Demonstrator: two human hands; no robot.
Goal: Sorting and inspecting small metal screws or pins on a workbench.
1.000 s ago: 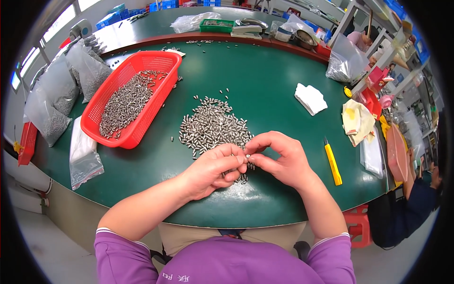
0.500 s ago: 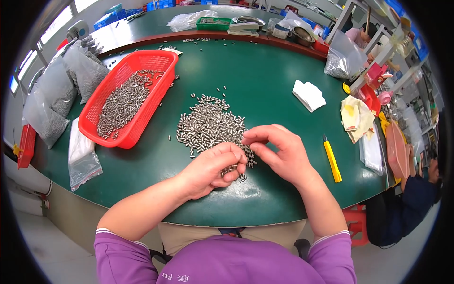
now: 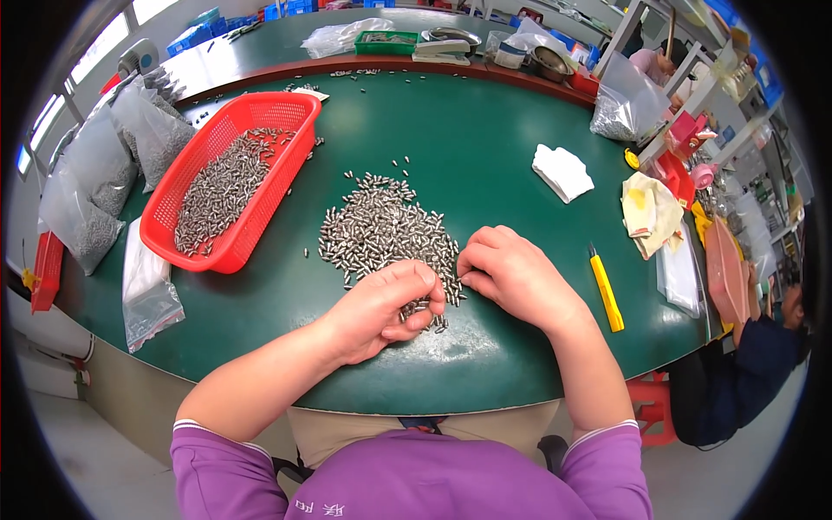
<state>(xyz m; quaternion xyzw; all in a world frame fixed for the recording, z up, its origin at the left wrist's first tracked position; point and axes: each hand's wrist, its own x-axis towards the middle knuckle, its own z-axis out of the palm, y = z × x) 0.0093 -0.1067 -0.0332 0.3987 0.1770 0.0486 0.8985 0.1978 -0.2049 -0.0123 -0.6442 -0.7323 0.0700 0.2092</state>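
A heap of small, shiny, bullet-shaped metal parts [image 3: 381, 227] lies loose on the green table [image 3: 485, 373] in front of me. At its near edge my left hand [image 3: 381, 316] is curled, thumb uppermost. Metal parts show in the gap between its thumb and fingers; whether these are held or lie behind is unclear. My right hand [image 3: 513, 270] is at the heap's right edge, its thumb and fingertips drawn together and pointing left. Anything between those fingertips is too small or hidden to make out.
Left of the heap stands a red perforated basket [image 3: 286, 186] partly filled with similar parts. Filled clear bags [image 3: 95, 173] stand beyond it. To the right lie a yellow cutter [image 3: 607, 290], a white cloth [image 3: 563, 173] and a stained cloth [image 3: 650, 212]. A person [image 3: 745, 373] sits far right.
My right hand has lowered slightly to the heap's right edge, its fingers closing together from a looser pinch. The left hand stays nearly in place, still curled. The whole view has shifted slightly.
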